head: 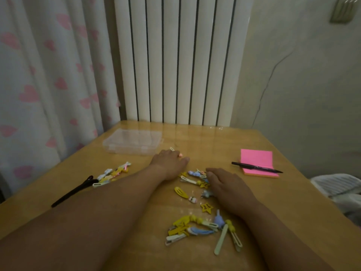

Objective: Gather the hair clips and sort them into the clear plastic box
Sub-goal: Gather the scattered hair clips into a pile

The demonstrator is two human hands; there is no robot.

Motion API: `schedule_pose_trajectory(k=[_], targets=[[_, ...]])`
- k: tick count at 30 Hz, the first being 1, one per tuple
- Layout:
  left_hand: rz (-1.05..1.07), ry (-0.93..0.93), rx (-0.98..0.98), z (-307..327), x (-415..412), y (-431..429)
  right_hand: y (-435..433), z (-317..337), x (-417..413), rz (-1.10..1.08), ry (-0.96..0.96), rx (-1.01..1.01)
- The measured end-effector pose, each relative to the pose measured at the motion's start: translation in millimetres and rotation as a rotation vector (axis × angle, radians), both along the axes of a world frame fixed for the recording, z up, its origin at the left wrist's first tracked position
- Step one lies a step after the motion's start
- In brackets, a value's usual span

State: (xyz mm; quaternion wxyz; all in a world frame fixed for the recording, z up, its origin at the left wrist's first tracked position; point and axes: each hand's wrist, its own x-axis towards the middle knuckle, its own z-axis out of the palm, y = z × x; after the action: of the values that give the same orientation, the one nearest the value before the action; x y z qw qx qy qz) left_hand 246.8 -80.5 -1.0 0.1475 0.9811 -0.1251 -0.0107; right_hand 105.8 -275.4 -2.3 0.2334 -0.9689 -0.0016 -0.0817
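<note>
Pretty much at the starting line here, by the look of it. The clear plastic box (132, 141) sits at the far left of the table (214, 137) and looks empty, though it's too see-through to say whether the lid is open. The person's hands are apart. The left hand (170, 163) is just near of the box with its fingers curled on a small clip (172, 149), whose white loop pokes out past the knuckles. The right hand (228, 185) lies relaxed and flat, fingertips touching the middle bunch of clips (195, 178). Everything else looks unsorted: a near pile (195, 227) of yellow and blue ones between the forearms, a left bunch (113, 173) beside a long black clip (72, 191), and a few loose ones in between. So maybe one clip in hand, none visibly in the box, and nearly all the gathering is left to do. The pink sticky notes (256, 159) and pen (256, 167) on the right aren't part of it.
</note>
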Motion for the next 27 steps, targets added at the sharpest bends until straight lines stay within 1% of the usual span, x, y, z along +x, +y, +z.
schedule_pose_trajectory(k=[2, 5, 6, 8, 10, 11, 13, 15, 16, 19, 20, 21, 23, 25, 27], targets=[[-0.055, -0.052, -0.041, 1.5, -18.0, 1.0, 0.6, 1.4, -1.0, -0.005, 0.001, 0.025], [-0.123, -0.044, -0.174, -4.2, -32.9, 6.3, 2.2, 1.9, -0.9, -0.013, -0.005, 0.05], [-0.128, -0.08, -0.217, -5.4, -31.7, 7.7, 2.6, 2.1, -0.9, -0.016, -0.008, 0.051], [-0.087, -0.152, -0.235, -1.8, -24.5, 9.3, 3.2, 3.1, -1.5, -0.021, -0.001, 0.046], [-0.009, -0.123, -0.136, 0.6, -15.9, 9.6, 3.2, 3.7, -1.9, -0.02, 0.008, 0.023], [0.028, -0.072, -0.06, 1.5, -13.2, 8.2, 3.3, 3.8, -2.0, -0.021, 0.009, 0.027], [0.073, -0.035, 0.057, -1.7, -10.9, 3.4, 3.4, 4.3, -2.4, -0.026, 0.007, 0.053], [0.08, -0.097, 0.057, -6.4, -14.1, -0.4, 3.9, 4.1, -2.8, -0.03, 0.002, 0.063], [0.064, -0.128, 0.016, -7.2, -14.6, -1.5, 3.6, 3.7, -2.6, -0.029, -0.001, 0.062], [-0.001, -0.192, -0.238, -6.1, -13.7, 1.4, 3.2, 3.0, -2.6, -0.023, 0.002, 0.064], [-0.002, -0.215, -0.29, -4.8, -11.7, 2.5, 3.4, 3.0, -2.7, -0.023, 0.0, 0.067], [0.01, -0.202, -0.298, -3.5, -10.0, 3.3, 3.5, 3.1, -2.8, -0.023, -0.003, 0.065], [0.004, -0.101, -0.259, 1.4, -12.1, 1.2, 3.2, 3.5, -2.5, -0.021, 0.0, 0.059], [-0.068, -0.007, -0.173, 5.7, -16.9, -2.7, 3.2, 3.2, -2.0, -0.018, 0.005, 0.063], [-0.142, 0.044, -0.175, 7.7, -19.0, -4.3, 2.5, 2.0, -1.1, -0.013, 0.008, 0.059]])
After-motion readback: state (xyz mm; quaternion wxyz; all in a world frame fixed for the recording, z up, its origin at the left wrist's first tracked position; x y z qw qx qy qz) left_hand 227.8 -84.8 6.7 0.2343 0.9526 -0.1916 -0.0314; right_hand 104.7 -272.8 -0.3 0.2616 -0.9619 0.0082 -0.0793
